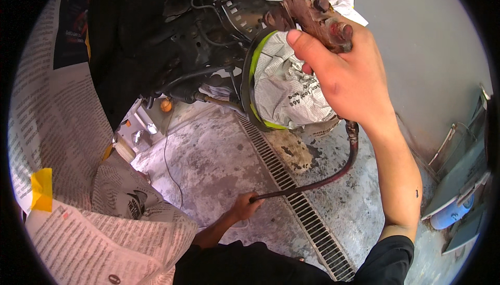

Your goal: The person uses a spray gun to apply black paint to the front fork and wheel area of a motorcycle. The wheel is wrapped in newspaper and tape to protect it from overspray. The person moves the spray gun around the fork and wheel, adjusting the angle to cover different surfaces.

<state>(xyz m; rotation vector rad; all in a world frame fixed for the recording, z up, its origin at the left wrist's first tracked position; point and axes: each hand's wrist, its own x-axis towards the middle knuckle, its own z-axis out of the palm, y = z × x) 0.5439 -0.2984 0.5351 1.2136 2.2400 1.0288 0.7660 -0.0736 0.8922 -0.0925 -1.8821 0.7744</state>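
My right hand (346, 74) is wrapped round the handle of a spray gun (315, 19) coated in reddish-brown paint, its thumb pointing forward. A dark red hose (341, 173) leaves the bottom of the handle and curves down to the left. Low in the middle, my left hand (244, 208) is closed round that hose, away from the gun. Just beyond my right hand is a round part wrapped in crumpled newspaper (284, 84), with a dark rim and green tape (254, 58) round its edge. My right hand partly hides this wrapping; the gun's nozzle cannot be made out.
Newspaper sheets (67, 128) held with yellow tape (41, 189) hang at the left. Black vehicle underbody parts (203, 29) and a rod (221, 101) lie ahead. A drain grate (291, 196) crosses the stained floor. At right are leaning panels and a blue container (452, 213).
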